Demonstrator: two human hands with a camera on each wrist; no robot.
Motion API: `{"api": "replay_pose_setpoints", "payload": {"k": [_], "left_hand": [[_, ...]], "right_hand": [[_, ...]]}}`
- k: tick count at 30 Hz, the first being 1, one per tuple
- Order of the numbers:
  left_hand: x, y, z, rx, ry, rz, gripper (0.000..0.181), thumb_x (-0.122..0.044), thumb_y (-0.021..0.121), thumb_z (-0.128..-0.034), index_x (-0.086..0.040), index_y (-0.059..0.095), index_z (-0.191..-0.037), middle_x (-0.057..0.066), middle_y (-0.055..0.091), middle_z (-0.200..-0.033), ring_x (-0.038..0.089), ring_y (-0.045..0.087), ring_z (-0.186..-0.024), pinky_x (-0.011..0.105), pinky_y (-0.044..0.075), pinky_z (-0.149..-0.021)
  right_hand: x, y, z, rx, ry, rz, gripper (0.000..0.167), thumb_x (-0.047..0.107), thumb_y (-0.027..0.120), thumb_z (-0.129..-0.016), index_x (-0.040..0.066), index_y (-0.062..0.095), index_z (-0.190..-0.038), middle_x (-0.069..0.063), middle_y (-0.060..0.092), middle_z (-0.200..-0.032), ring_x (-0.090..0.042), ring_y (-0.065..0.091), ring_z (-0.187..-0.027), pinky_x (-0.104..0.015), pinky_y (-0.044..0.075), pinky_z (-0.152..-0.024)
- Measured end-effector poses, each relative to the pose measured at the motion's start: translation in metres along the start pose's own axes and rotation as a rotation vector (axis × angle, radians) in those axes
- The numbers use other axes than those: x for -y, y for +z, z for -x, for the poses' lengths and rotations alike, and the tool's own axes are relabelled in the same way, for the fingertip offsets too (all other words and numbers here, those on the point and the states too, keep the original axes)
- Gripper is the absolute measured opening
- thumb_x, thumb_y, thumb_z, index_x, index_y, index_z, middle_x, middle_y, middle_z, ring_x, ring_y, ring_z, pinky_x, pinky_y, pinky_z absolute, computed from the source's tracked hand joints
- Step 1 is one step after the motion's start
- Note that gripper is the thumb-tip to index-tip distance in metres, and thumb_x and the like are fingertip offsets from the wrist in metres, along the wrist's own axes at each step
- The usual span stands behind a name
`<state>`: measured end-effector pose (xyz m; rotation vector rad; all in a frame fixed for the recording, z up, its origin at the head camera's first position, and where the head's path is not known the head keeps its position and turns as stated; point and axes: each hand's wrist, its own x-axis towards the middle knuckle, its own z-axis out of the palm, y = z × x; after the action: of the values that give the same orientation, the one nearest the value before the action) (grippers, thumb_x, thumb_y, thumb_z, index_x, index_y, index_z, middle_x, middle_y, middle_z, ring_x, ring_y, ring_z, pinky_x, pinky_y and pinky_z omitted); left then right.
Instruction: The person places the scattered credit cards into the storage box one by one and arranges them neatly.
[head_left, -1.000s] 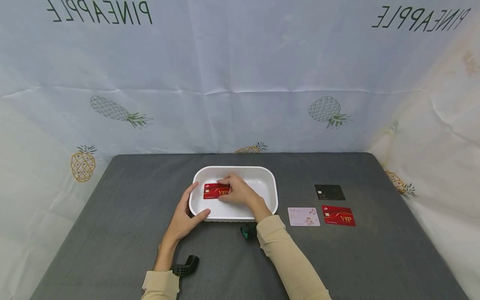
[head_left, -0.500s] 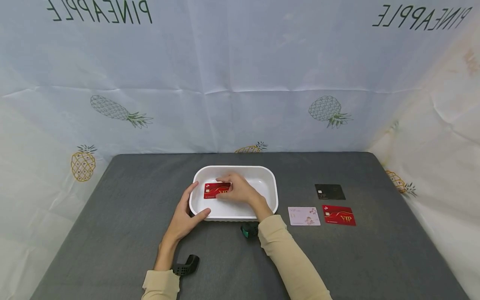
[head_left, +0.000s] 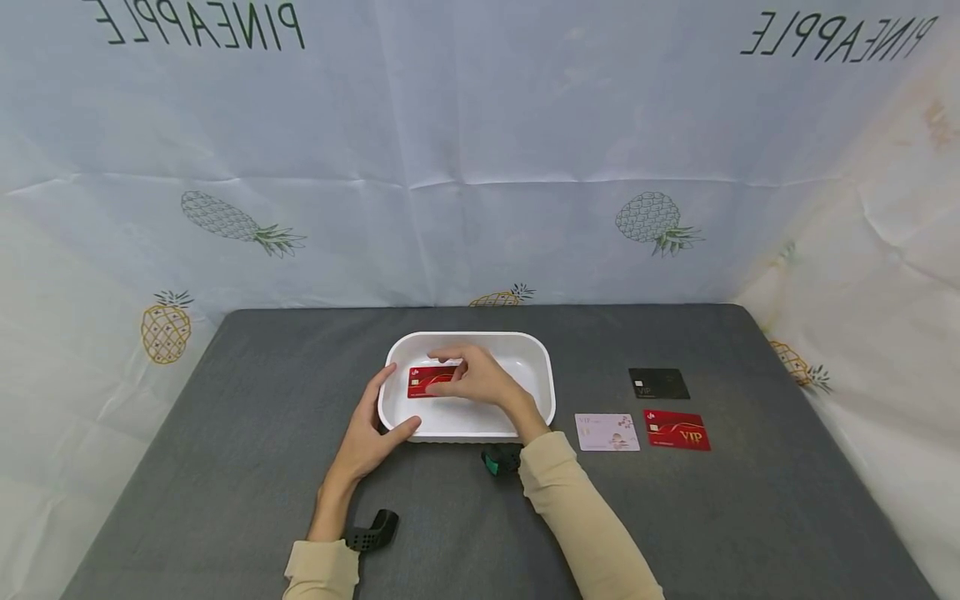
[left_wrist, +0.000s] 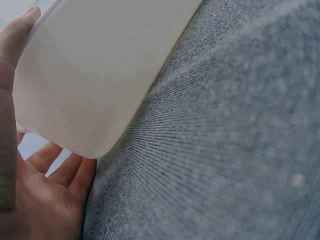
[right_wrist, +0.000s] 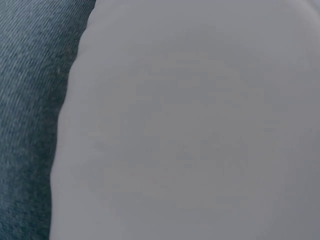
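Note:
A white tray [head_left: 536, 417] stands near the middle of the table, with a red VIP card [head_left: 418, 382] inside its left half. My left hand [head_left: 367, 437] holds the tray's left end, thumb on the front rim and fingers along the left side. In the left wrist view, that hand [left_wrist: 50, 190] lies against the pale tray wall [left_wrist: 95, 80]. My right hand [head_left: 480, 377] is over the card's right end and hides it. Its thumb lies low across the card, while the index finger extends above the card's top edge. The right wrist view shows the tray wall [right_wrist: 185, 125], not the fingers.
Right of the tray lie a black VIP card [head_left: 660, 384], a pale pink card [head_left: 607, 433] and another red VIP card [head_left: 677, 431]. The grey cloth-covered table [head_left: 262, 400] meets a pineapple-print curtain [head_left: 450, 242] at the back.
My right thumb and index finger have shifted slightly left, and the index finger has lifted a little off the card's top edge. Card, tray and left hand look the same.

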<state>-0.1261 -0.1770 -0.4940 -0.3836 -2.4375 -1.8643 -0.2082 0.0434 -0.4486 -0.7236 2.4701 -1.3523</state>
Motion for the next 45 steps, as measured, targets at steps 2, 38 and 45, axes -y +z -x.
{"api": "replay_pose_setpoints", "payload": {"k": [2, 38, 45], "left_hand": [[0.000, 0.000, 0.000, 0.001, 0.000, 0.002, 0.088, -0.009, 0.076, -0.0875, -0.014, 0.028, -0.161, 0.018, 0.032, -0.164, 0.038, 0.042, -0.143, 0.008, 0.040, -0.102], [0.003, 0.000, 0.001, -0.007, 0.005, 0.004, 0.088, -0.008, 0.076, -0.0868, -0.013, 0.029, -0.160, 0.022, 0.038, -0.159, 0.035, 0.050, -0.130, 0.012, 0.047, -0.096], [0.003, 0.000, 0.001, -0.004, 0.017, 0.026, 0.088, -0.005, 0.076, -0.0859, -0.010, 0.029, -0.160, 0.023, 0.039, -0.157, 0.035, 0.051, -0.126, 0.014, 0.048, -0.094]], "right_hand": [[0.001, -0.001, 0.001, 0.004, -0.006, -0.004, 0.055, 0.020, 0.085, -0.084, 0.009, 0.067, -0.134, -0.014, 0.070, -0.126, -0.008, 0.061, -0.072, -0.020, 0.052, -0.068], [0.015, -0.046, 0.058, -0.022, -0.149, -0.129, 0.060, 0.013, 0.084, -0.083, 0.003, 0.062, -0.138, -0.020, 0.065, -0.129, -0.011, 0.062, -0.077, -0.023, 0.049, -0.063], [0.010, -0.051, 0.082, -0.045, -0.190, -0.144, 0.057, 0.010, 0.084, -0.083, 0.006, 0.065, -0.136, -0.014, 0.065, -0.124, -0.008, 0.062, -0.079, -0.024, 0.050, -0.065]]}}
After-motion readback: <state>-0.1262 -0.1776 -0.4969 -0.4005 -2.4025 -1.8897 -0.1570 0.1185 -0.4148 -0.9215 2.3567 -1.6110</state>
